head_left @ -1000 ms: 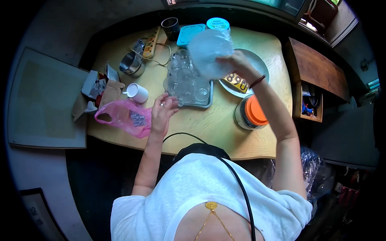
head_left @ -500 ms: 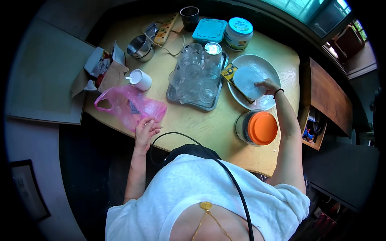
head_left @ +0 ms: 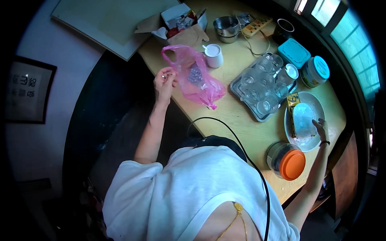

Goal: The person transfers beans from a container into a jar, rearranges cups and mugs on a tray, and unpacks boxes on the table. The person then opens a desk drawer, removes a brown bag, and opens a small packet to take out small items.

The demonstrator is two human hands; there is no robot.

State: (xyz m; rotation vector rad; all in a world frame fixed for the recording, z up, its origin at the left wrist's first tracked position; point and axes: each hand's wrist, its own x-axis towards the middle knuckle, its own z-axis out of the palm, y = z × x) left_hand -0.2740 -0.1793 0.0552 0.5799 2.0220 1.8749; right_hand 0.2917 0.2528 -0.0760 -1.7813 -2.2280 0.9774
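Beside the left edge of a pink plastic bag (head_left: pixel 209 88) is my left hand (head_left: pixel 165 82), its fingers curled in; whether they pinch the bag's edge is unclear. A blister pack (head_left: pixel 196 74) shows through the thin bag. At the far right, my right hand (head_left: pixel 321 128) has its fingers apart, with the tips at the edge of a rounded, frosted-white flat thing (head_left: pixel 304 120). That flat thing partly covers a yellow and black box (head_left: pixel 292 100). Both lie in a large white plate (head_left: pixel 319 105).
An orange-lidded jar (head_left: pixel 292 164) stands near the plate. Behind are a tray (head_left: pixel 261 117) of glass cups, a turquoise box (head_left: pixel 294 53), a blue-lidded tub (head_left: pixel 315 72), a white cup (head_left: pixel 214 56), steel bowls (head_left: pixel 226 28), a power strip (head_left: pixel 257 26) and an open carton (head_left: pixel 183 22).
The view has turned left. My left hand has moved along the bag's near edge toward its handle, and its fingers have curled. My right hand's fingers have shifted to the flat thing's edge.
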